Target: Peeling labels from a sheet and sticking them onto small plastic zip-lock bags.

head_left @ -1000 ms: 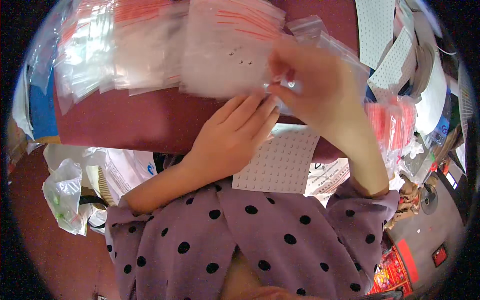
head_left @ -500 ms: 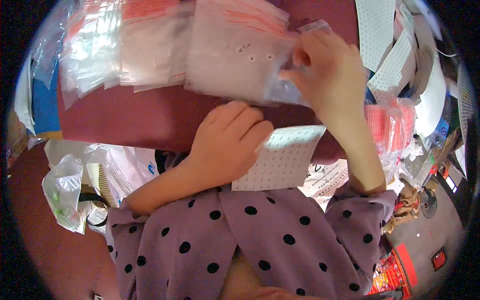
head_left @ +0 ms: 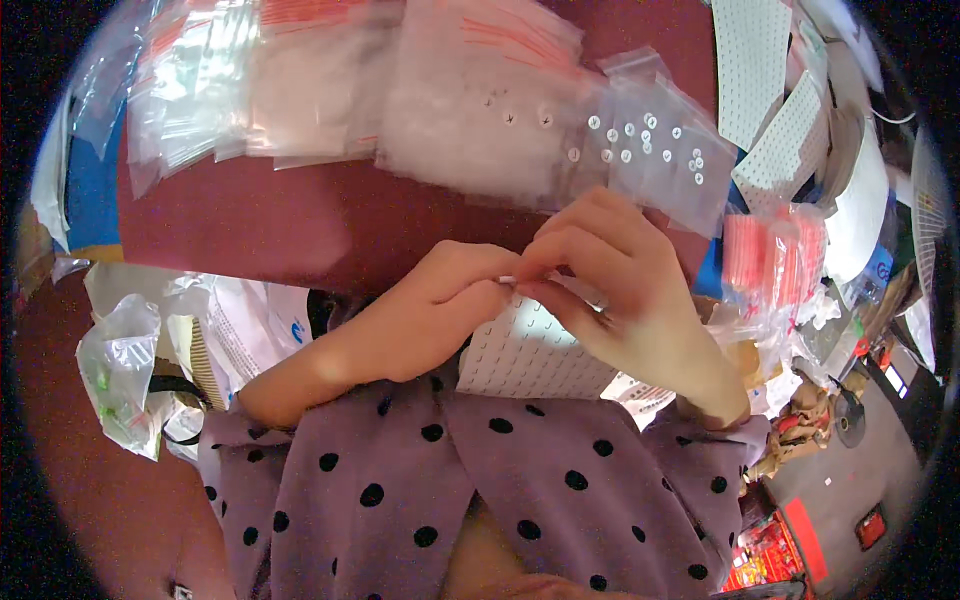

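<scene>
At six o'clock sits the marked sheet (head_left: 535,355). Above it, my right hand (head_left: 640,280) pinches a small white piece (head_left: 507,280) beside my left hand (head_left: 445,300), whose grip I cannot tell. I've just left the dotted bags (head_left: 655,185) at one o'clock, so handling shifts back here.

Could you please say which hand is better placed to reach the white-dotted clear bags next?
Probably the right hand: it lies just below those clear bags, while the left hand is farther left, farther from them.
</scene>
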Tool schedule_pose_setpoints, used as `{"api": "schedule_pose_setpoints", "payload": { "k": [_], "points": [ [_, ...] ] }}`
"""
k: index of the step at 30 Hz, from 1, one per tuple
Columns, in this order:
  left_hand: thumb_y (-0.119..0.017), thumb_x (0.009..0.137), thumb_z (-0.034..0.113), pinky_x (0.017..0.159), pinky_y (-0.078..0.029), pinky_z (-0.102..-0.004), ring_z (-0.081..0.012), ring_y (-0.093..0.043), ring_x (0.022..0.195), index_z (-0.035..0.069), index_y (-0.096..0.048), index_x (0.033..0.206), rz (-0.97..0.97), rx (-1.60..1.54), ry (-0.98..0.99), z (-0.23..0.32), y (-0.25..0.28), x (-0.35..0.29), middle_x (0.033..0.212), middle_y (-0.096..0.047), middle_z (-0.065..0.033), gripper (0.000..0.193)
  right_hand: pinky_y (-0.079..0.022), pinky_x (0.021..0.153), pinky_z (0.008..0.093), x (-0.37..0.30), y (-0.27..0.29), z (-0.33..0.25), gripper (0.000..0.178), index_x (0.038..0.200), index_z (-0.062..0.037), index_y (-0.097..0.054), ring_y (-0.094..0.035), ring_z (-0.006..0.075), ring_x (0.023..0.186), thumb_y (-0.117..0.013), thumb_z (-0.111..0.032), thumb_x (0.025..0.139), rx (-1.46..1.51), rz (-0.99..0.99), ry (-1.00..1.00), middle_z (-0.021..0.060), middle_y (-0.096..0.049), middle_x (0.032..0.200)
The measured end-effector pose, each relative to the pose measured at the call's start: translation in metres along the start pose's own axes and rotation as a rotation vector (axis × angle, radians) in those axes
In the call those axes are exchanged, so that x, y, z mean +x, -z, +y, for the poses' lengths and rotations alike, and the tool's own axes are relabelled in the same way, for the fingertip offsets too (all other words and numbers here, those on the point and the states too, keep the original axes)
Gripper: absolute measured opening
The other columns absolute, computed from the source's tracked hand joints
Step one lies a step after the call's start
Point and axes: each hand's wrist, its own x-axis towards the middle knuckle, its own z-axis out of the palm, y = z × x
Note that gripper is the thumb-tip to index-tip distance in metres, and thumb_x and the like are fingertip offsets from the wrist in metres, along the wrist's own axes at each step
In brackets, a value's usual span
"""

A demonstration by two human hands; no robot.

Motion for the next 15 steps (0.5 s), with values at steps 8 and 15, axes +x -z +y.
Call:
{"api": "schedule_pose_setpoints", "payload": {
  "k": [8,15],
  "points": [
    [-0.049,0.082,0.012,0.067,-0.042,-0.0289,-0.0139,-0.052,0.074,-0.005,-0.058,0.106,-0.043,-0.279,0.269,-0.001,0.008,-0.003,0.081,-0.059,-0.0101,0.030,-0.044,0.060,0.0341,-0.006,-0.002,0.003,0.031,0.089,-0.0039,-0.064,-0.053,0.0196,0.072,-0.066,-0.004,0.058,-0.353,-0.004,0.349,0.0046,-0.060,0.083],
    [-0.056,0.071,0.012,0.083,-0.044,-0.0396,-0.0266,-0.052,0.106,0.012,-0.061,0.108,0.282,1.353,-0.451,-0.009,-0.003,0.022,0.115,-0.055,-0.0083,0.037,-0.044,0.063,0.0289,0.032,0.013,0.047,0.021,0.087,-0.0014,-0.055,-0.058,0.0165,0.073,-0.067,-0.002,0.070,-0.169,0.084,-0.271,0.0071,-0.056,0.075]
  ]
}}
